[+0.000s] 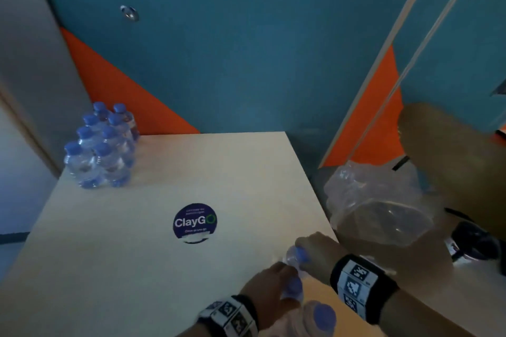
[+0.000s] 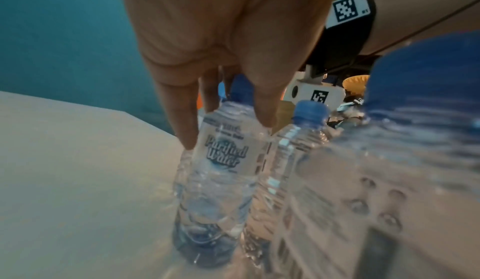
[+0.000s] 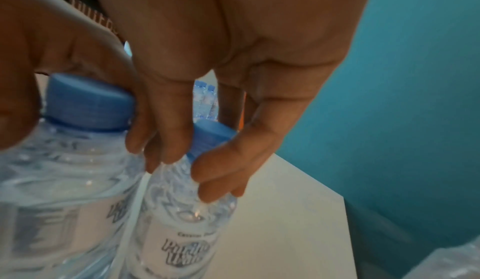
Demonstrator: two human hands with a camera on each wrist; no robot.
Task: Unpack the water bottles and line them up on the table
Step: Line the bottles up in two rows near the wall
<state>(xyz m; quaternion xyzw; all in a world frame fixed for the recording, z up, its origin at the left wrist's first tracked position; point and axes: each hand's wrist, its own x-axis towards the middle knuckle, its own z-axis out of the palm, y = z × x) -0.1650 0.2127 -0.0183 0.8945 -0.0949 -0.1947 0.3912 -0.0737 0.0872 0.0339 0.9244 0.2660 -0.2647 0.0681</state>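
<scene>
Standing in two rows at the table's (image 1: 246, 172) far corner are eight bottles (image 1: 101, 145); both hands (image 1: 269, 286) (image 1: 315, 247) grip more bottles (image 2: 221, 160), left to line up.

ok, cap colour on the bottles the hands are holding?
Blue. Clearest in the right wrist view, on the cap of the near bottle.

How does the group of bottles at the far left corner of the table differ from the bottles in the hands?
The blue-capped clear bottles at the far corner stand untouched in two rows; the near-edge bottles are gripped near their caps by the left hand and right hand. The far group is larger. Both share blue caps and clear plastic.
</scene>
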